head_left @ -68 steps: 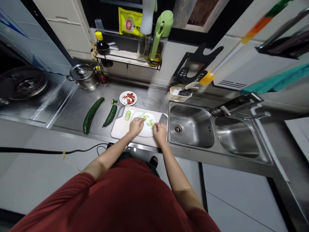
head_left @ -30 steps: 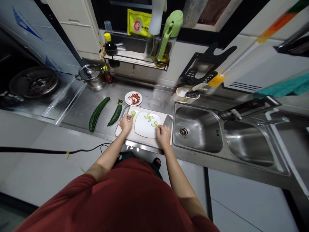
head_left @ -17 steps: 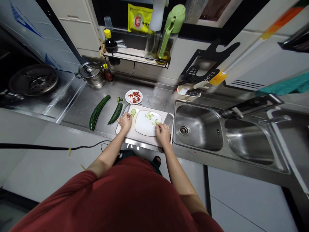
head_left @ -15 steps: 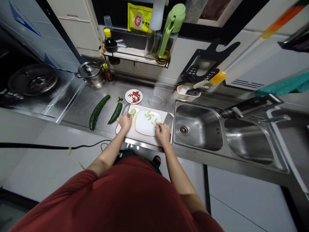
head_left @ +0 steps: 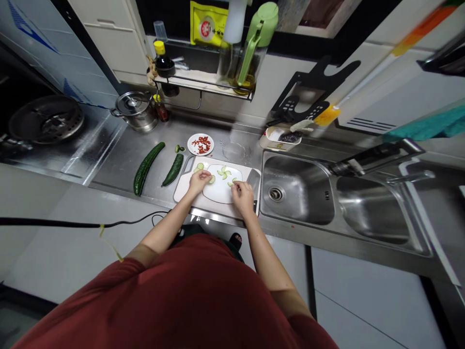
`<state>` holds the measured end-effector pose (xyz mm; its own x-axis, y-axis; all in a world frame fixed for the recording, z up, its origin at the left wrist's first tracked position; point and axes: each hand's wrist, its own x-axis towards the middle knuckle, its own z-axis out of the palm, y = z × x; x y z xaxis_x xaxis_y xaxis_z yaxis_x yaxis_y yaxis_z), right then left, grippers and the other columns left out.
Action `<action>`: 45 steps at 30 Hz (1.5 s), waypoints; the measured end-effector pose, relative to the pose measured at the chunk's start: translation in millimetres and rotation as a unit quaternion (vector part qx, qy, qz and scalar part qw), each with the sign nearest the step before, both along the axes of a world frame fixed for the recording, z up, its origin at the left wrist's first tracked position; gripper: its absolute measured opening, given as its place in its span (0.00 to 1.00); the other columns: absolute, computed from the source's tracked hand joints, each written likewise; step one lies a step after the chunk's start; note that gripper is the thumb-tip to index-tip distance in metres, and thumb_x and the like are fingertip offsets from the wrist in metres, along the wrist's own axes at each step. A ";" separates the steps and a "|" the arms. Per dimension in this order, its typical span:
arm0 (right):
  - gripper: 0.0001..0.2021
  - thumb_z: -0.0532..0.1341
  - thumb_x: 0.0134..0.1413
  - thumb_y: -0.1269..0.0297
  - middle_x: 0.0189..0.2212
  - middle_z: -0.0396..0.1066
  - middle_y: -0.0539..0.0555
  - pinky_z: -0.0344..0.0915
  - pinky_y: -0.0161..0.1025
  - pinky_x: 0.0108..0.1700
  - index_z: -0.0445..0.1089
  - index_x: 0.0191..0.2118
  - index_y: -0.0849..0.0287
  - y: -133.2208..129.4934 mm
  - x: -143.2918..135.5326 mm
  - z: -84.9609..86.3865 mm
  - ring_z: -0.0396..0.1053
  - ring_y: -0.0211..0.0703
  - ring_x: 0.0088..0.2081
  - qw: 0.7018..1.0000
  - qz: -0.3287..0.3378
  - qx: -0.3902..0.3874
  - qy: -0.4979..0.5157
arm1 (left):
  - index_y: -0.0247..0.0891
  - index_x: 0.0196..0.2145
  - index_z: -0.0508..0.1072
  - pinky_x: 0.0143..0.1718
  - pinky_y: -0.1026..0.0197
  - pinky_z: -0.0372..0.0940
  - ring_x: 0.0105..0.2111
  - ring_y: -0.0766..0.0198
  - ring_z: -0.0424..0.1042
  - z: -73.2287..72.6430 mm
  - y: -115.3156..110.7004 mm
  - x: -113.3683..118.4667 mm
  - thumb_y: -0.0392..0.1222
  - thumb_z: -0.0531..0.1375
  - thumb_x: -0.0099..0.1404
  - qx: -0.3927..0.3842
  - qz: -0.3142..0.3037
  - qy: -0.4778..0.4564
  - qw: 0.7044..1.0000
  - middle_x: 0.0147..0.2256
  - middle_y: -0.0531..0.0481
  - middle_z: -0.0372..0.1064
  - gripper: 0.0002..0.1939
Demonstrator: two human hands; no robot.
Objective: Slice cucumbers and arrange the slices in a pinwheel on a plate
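My left hand (head_left: 199, 182) pinches a round, pale green cucumber slice (head_left: 212, 179) over the left side of a white plate (head_left: 218, 195). My right hand (head_left: 243, 198) is at the plate's right side, fingertips closed at a small group of cucumber slices (head_left: 231, 183), partly hidden by the fingers. Farther back on the plate, several slices (head_left: 224, 172) lie in a fanned ring. Beneath the plate is a white cutting board (head_left: 183, 190), with more cucumber slices (head_left: 199, 166) near its left end. A knife with a wide blade (head_left: 253, 181) rests along the board's right side.
Left of the board lie a cut cucumber (head_left: 173, 170) and a whole cucumber (head_left: 147, 168). Behind it sits a small plate of chopped red pieces (head_left: 193, 149). A steel sink (head_left: 298, 194) adjoins on the right; a lidded pot (head_left: 136, 116) stands back left.
My left hand has moved right from the loose slices on the board to the plate, now holding one slice. My right hand has shifted slightly left at its group of slices.
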<state>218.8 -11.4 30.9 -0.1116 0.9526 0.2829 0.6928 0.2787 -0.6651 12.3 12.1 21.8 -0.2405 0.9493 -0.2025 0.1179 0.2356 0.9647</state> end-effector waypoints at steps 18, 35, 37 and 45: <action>0.13 0.55 0.56 0.55 0.32 0.74 0.53 0.66 0.39 0.39 0.71 0.37 0.58 10.3 -22.1 4.3 0.69 0.43 0.33 0.970 0.078 -0.122 0.193 | 0.36 0.30 0.71 0.35 0.64 0.61 0.29 0.69 0.67 20.3 -16.4 31.2 0.43 0.66 0.49 0.034 -0.118 -0.108 0.987 0.28 0.52 0.69 0.12; 0.13 0.52 0.62 0.59 0.35 0.71 0.55 0.63 0.41 0.44 0.72 0.37 0.56 14.7 -16.2 23.6 0.66 0.45 0.37 0.994 0.070 -0.007 0.085 | 0.38 0.33 0.70 0.19 0.66 0.46 0.17 0.71 0.60 28.7 -15.5 30.4 0.66 0.56 0.58 -0.202 -0.100 -0.172 0.959 0.21 0.52 0.68 0.25; 0.13 0.51 0.63 0.60 0.36 0.70 0.56 0.62 0.43 0.47 0.73 0.38 0.56 14.3 -15.7 25.7 0.66 0.46 0.39 0.994 0.080 0.006 0.069 | 0.39 0.34 0.69 0.18 0.68 0.43 0.17 0.72 0.61 32.5 -15.6 31.2 0.65 0.58 0.56 -0.216 -0.093 -0.205 0.950 0.22 0.52 0.69 0.25; 0.13 0.53 0.63 0.63 0.37 0.68 0.56 0.62 0.44 0.47 0.75 0.43 0.55 12.0 -13.8 31.2 0.64 0.48 0.43 0.993 0.113 0.014 0.014 | 0.38 0.39 0.68 0.15 0.74 0.47 0.18 0.76 0.63 41.8 -12.3 29.3 0.48 0.64 0.55 -0.241 -0.086 -0.340 0.905 0.25 0.54 0.68 0.16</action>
<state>205.0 0.6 62.1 -0.3136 0.8961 0.3142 0.5914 0.4432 -0.6737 41.6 -0.2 63.6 0.2384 0.7233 -0.6481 -0.3887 0.6826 0.6188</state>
